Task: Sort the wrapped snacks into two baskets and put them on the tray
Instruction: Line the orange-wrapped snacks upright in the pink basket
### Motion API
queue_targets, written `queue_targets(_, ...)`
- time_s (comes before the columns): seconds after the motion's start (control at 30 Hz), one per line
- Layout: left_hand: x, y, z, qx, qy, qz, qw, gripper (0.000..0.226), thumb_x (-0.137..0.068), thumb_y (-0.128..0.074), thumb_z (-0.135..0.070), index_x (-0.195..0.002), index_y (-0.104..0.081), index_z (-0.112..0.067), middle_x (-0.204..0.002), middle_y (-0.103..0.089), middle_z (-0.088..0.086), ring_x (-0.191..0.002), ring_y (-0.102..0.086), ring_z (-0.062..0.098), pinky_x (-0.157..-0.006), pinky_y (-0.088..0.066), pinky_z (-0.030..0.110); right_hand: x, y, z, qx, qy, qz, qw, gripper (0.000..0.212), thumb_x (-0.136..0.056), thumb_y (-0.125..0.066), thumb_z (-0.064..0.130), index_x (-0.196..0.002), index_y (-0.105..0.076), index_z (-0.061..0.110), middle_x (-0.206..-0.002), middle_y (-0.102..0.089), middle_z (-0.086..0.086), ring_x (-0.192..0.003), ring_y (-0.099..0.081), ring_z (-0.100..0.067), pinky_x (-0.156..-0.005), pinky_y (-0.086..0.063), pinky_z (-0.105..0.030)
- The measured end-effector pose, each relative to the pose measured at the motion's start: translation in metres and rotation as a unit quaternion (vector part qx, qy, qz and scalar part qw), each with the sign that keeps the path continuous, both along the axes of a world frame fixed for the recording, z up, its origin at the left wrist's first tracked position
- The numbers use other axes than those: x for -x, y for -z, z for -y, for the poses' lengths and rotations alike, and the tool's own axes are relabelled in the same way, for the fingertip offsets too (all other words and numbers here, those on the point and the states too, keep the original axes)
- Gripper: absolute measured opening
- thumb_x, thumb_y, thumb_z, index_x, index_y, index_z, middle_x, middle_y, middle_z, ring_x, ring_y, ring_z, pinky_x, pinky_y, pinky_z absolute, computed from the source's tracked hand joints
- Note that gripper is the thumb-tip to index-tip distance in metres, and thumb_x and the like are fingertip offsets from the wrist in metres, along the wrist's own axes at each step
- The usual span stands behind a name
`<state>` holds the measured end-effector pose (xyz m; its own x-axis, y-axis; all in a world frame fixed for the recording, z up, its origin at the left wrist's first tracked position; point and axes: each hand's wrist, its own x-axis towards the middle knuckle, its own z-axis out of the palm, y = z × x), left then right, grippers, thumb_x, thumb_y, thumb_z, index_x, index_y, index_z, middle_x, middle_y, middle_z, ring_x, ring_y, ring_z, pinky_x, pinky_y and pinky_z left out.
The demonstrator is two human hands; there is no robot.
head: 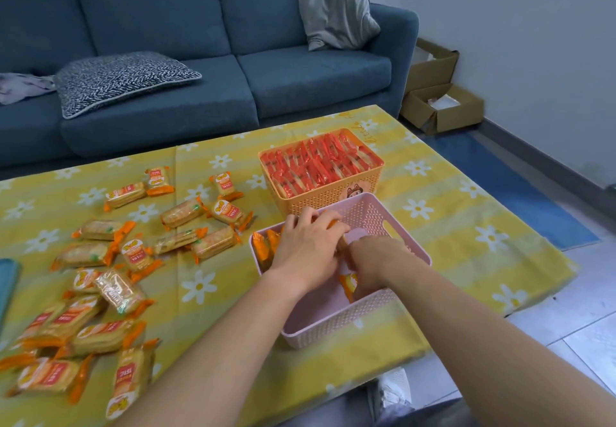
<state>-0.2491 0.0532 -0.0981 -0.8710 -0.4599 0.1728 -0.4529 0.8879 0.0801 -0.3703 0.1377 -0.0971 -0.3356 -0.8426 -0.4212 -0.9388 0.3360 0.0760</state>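
- Head view: the pink basket (336, 323) sits on the yellow flowered cloth (450, 226), straight ahead and slightly right, and both hands are down inside it.
- The left hand (306, 246) has its fingers curled over an orange packet (334, 224) near the basket's far wall and appears to grip it.
- The right hand (373, 260) is just beside the left and bent down towards the basket floor. Its fingers are hidden behind its own back, so I cannot tell whether it holds anything (another orange wrapper (348, 285) shows just below it).
- A few standing packets (261, 248) line the basket's left wall. Most of the floor is bare, so filling has barely begun.
- The loose orange-wrapped snacks (110, 293) are scattered well to the left of both hands, so I judge the left hand the natural one for the next fetch.
- The closest loose packet (213, 243) lies just beyond the basket's left wall, with its long axis running roughly left to right. The others point every way.
- The basket's left rim stands between the hands and the pile and would have to be cleared by lifting.
- The orange basket (330, 196) touches or nearly touches the pink one on its far side and is packed full of red-wrapped snacks (320, 163).
- A teal edge (6, 286) at far left may be the tray, though I cannot tell.
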Motion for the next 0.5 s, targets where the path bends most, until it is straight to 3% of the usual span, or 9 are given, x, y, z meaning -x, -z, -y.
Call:
queue_targets(0.1,0.0,-0.001,0.001,-0.019,-0.005,-0.007,1.0,0.049,-0.087,-0.062,-0.035,-0.135,-0.049,-0.037,-0.145,-0.044,-0.017,-0.123,-0.037,0.024,-0.096,-0.034,0.042,0.002,-0.009,-0.002,0.063,-0.008,-0.009,0.998,0.026,-0.081,-0.061,0.038,-0.099,-0.06,0.019,-0.11,-0.069,-0.007,-0.104,-0.068,-0.03,-0.079,-0.055,-0.036)
queue_targets(0.2,-0.002,0.0,0.004,-0.04,-0.022,-0.018,0.999,0.057,-0.086,-0.063,-0.035,-0.14,-0.044,-0.034,-0.144,-0.048,-0.015,-0.123,-0.039,0.024,-0.096,-0.036,0.042,0.014,-0.02,-0.001,0.191,0.036,0.039,0.98,0.019,-0.084,-0.059,0.037,-0.087,-0.061,0.018,-0.101,-0.069,-0.012,-0.105,-0.065,-0.029,-0.068,-0.047,-0.031)
queue_targets(0.33,-0.002,0.001,0.005,-0.05,-0.034,-0.037,0.998,0.054,-0.083,-0.065,-0.041,-0.133,-0.047,-0.031,-0.135,-0.056,-0.011,-0.117,-0.042,0.023,-0.091,-0.039,0.041,0.016,-0.025,0.005,0.259,0.051,0.077,0.962,0.036,-0.089,-0.058,0.041,-0.114,-0.067,0.016,-0.122,-0.059,-0.014,-0.112,-0.061,-0.032,-0.087,-0.053,-0.04)
queue_targets(0.5,0.002,0.0,0.006,-0.072,-0.04,-0.073,0.994,0.048,-0.081,-0.07,-0.039,-0.126,-0.055,-0.032,-0.13,-0.058,-0.012,-0.113,-0.048,0.023,-0.091,-0.041,0.04,0.015,-0.015,0.01,0.288,0.121,0.137,0.94,0.032,-0.087,-0.058,0.025,-0.115,-0.062,0.01,-0.12,-0.063,-0.014,-0.104,-0.063,-0.034,-0.072,-0.045,-0.035)
